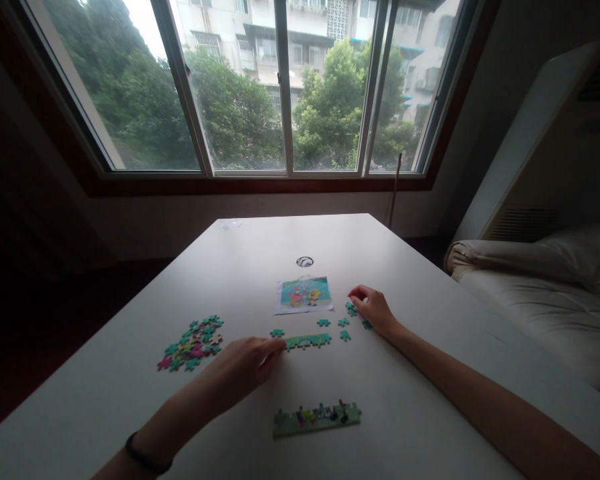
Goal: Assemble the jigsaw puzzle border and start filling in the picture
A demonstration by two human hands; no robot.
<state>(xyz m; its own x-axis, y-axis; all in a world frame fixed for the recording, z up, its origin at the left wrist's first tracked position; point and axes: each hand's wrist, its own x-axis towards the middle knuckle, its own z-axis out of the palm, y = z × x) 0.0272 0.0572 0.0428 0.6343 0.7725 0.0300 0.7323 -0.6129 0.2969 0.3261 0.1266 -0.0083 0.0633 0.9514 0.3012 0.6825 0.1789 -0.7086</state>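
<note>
My left hand (255, 355) is closed, its fingertips at the left end of a joined strip of green jigsaw puzzle pieces (309, 341). Over on the right, my right hand (374, 308) has its fingers curled together just above a loose teal puzzle piece (351, 309); whether anything is pinched in them I cannot make out. Several single pieces lie around the strip, among them one teal piece (323, 323) above it and another (277, 333) by my left fingers. A second joined strip with coloured figures (317, 419) rests nearer to me.
A heap of mixed puzzle pieces (193, 347) lies left of my left hand. Beyond the strip is a printed cartoon picture (304, 295), and behind it a round hole (305, 262) in the white table (260, 247). A padded sofa (540, 287) stands at the right.
</note>
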